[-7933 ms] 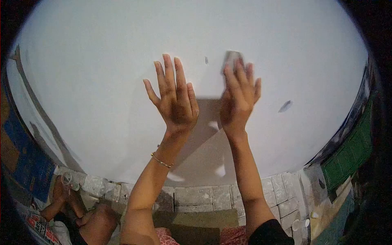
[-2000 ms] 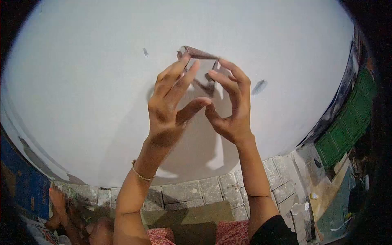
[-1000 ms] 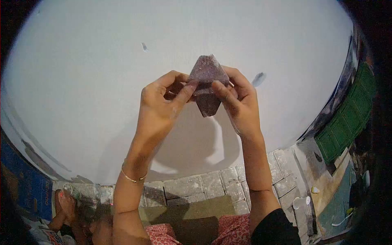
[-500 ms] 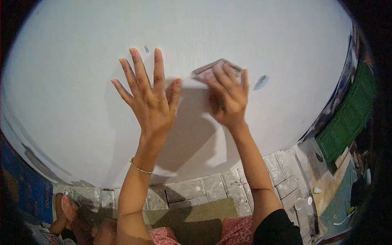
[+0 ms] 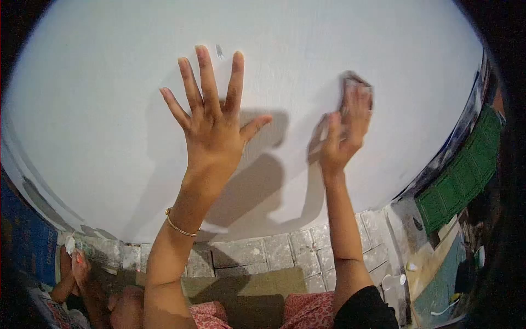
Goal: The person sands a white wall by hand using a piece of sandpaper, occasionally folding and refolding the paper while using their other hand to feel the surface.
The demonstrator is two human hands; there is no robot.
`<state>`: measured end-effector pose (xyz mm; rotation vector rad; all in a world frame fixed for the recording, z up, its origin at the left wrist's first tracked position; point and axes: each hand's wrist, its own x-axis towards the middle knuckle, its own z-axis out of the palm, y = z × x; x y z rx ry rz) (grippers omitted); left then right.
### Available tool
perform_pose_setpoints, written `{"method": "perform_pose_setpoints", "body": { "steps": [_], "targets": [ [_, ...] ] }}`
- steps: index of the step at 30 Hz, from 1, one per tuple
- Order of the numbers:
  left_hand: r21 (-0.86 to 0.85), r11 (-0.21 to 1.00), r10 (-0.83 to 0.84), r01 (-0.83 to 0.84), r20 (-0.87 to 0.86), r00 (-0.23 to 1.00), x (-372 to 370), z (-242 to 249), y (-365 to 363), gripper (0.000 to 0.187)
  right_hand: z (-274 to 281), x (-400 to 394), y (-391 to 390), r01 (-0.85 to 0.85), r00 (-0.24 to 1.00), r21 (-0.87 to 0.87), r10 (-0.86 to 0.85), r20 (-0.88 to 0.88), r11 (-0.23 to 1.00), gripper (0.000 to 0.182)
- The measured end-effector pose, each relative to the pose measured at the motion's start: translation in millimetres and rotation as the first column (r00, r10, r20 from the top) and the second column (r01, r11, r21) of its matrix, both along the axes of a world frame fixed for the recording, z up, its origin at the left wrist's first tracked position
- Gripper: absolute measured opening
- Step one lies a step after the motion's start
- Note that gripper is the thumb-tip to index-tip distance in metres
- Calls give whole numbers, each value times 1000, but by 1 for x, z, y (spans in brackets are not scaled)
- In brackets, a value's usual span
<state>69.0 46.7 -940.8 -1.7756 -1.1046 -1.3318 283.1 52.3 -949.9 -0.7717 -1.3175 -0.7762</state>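
A large white, smooth board-like surface (image 5: 120,88) fills most of the view. My left hand (image 5: 213,126) rests on it with fingers spread and nothing in them; a bracelet circles that wrist. Just above those fingertips lies a small grey mark (image 5: 219,51). Off to the right, my right hand (image 5: 346,134) presses a folded brownish-grey sheet of sandpaper (image 5: 352,74) against the white surface. Motion blurs that hand, and its fingers cover most of the sandpaper.
Grey paving blocks (image 5: 241,255) and a greenish-brown mat (image 5: 279,278) lie below the surface's near edge. A green panel (image 5: 457,172) stands at the right. Another person's hand (image 5: 81,266) shows at lower left, near a blue box (image 5: 24,236).
My right hand has swept right with the sandpaper and now covers the spot of the right-hand grey mark. The view has shifted slightly; my left hand stays spread on the surface.
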Motion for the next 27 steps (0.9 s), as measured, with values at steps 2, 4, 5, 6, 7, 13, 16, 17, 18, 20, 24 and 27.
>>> {"method": "perform_pose_setpoints", "body": {
  "steps": [2, 4, 5, 6, 7, 13, 16, 17, 18, 20, 24, 27],
  "targets": [
    [-21, 1000, 8, -8, -30, 1000, 0, -1, 1, 102, -1, -14, -9, 114, 952, -70, -89, 291, 991, 38],
    [-18, 1000, 9, -10, -43, 999, -1, 1, 0, 104, 8, -6, -9, 181, 960, -38, -168, 224, 983, 37],
    [-24, 1000, 15, -16, -32, 999, 0, -2, 1, 107, 11, 3, -6, 244, 955, -14, -238, 178, 970, 36],
    [-32, 999, 19, -19, -23, 1000, -1, -3, 2, 107, 11, 14, 0, 155, 988, -47, -156, -12, 987, 37],
    [-26, 1000, 14, -14, -29, 999, -1, -3, 2, 111, 16, 14, 2, -14, 973, -46, 3, -233, 999, 39],
    [-42, 999, 10, -13, -56, 998, 1, -1, 3, 125, 2, -21, -2, 154, 953, -86, -124, 277, 984, 44],
    [-56, 998, 8, -11, -46, 999, 0, -3, 3, 127, 16, -2, 2, 137, 979, -58, -144, -146, 989, 40],
    [-37, 999, 2, -4, -49, 999, -1, -4, 3, 127, 22, 1, 5, -81, 935, 14, 81, -346, 997, 41],
    [-32, 999, 0, -1, -40, 999, -1, -4, 3, 127, 23, 1, 4, -67, 938, -1, 63, -340, 998, 43],
    [-92, 995, -33, 28, -47, 998, -3, -2, -4, 127, 12, -4, 4, 29, 985, -50, -37, -167, 998, 49],
    [-110, 991, -75, 72, -17, 997, -1, -1, -8, 128, 1, -2, -1, 223, 942, -62, -198, 271, 973, 51],
    [-76, 994, -80, 78, -25, 996, -1, -1, -9, 126, 14, 17, -1, -87, 939, -110, 44, -342, 990, 50]
  ]
}}
